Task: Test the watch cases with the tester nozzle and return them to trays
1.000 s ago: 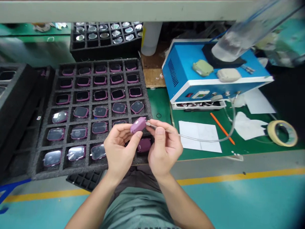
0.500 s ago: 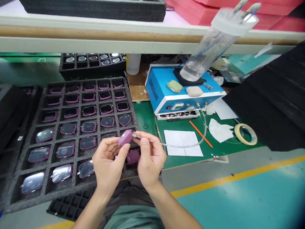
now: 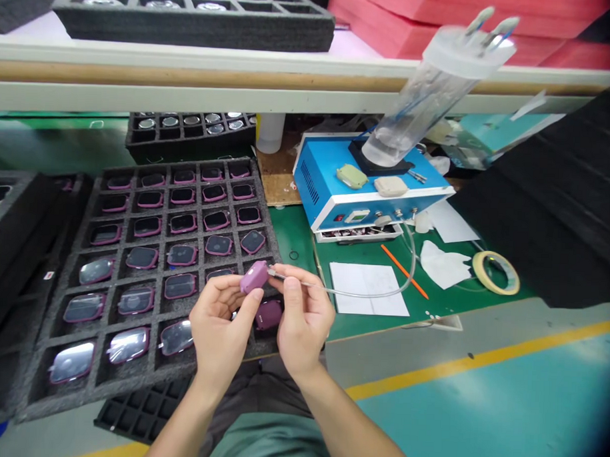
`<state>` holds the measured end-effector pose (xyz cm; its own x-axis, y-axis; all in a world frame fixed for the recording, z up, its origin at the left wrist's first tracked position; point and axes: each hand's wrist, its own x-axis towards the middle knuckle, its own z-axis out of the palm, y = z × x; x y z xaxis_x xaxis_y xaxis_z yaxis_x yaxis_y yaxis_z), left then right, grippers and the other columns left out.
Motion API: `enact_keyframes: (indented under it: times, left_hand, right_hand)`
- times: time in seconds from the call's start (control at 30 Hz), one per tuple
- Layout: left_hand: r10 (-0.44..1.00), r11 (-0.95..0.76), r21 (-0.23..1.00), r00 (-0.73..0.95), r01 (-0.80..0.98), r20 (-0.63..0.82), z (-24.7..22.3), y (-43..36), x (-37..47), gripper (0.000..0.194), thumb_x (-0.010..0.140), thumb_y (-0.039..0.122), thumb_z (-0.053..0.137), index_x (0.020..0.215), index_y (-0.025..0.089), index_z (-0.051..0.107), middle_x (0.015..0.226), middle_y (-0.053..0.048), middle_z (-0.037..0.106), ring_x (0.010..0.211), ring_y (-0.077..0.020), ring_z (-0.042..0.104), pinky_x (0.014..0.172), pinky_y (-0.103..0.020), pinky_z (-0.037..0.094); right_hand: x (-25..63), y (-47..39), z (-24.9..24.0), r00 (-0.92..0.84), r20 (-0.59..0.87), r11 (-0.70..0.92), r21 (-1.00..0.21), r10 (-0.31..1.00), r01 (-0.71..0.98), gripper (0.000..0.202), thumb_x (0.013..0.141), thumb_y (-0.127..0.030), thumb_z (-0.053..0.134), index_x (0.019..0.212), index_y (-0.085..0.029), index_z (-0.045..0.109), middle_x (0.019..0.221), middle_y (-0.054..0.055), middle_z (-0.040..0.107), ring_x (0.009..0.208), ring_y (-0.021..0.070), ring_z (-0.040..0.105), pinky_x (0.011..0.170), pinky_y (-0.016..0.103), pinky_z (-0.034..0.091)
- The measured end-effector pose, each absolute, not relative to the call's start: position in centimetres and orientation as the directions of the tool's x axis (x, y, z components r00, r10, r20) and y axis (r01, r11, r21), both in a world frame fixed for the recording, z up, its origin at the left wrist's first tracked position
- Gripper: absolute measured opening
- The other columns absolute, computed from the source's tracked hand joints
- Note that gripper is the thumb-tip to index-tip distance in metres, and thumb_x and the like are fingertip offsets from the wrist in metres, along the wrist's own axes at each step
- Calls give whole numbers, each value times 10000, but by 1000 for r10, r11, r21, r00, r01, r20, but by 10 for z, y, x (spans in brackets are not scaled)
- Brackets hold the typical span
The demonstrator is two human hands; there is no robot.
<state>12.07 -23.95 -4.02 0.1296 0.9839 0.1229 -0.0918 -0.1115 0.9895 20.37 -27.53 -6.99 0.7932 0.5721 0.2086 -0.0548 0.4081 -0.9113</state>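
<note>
My left hand (image 3: 222, 325) is closed on a purple watch case (image 3: 254, 277), pinched between thumb and fingers. My right hand (image 3: 305, 325) grips the end of a clear tube (image 3: 367, 295). The tube's small metal tip (image 3: 274, 273) meets the right side of the case or sits just beside it; I cannot tell which. The tube curves back to a blue box (image 3: 326, 182) with front knobs. Below the hands, another purple case (image 3: 268, 314) lies in a compartment of the grey foam tray (image 3: 110, 375), which holds several purple-rimmed watch cases with dark glass.
A clear cylinder (image 3: 409, 105), a green case (image 3: 351, 177) and a beige case (image 3: 391, 186) stand on the box. White paper (image 3: 367, 291), an orange stick (image 3: 404, 272) and a tape roll (image 3: 496, 272) lie right. A shelf edge (image 3: 189, 99) crosses above.
The view has shifted slightly, so everything appears a little lower and further right. Both hands keep the same hold on the case and the tube.
</note>
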Motion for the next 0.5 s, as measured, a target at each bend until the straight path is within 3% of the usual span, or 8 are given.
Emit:
enact_keyframes:
  times: [0.23,0.5]
  left_hand:
    - [986,-92,993,133,-76,101,-41,-240,120,274,785,301,888,928,176,691,898,-78,823,814,-201,815,741,-255,658]
    - [985,-93,991,135,-95,105,-41,-240,120,240,788,248,875,924,181,689,888,-63,824,808,-170,808,741,-214,638]
  right_hand:
    - [203,-276,-71,793,208,400,-915,573,-50,175,1037,-329,619,1045,-201,738,1063,77,784,995,190,778,885,364,685]
    - [204,-275,-70,792,208,415,-908,573,-62,159,1037,-313,627,1045,-211,749,1060,62,786,989,178,780,878,341,685]
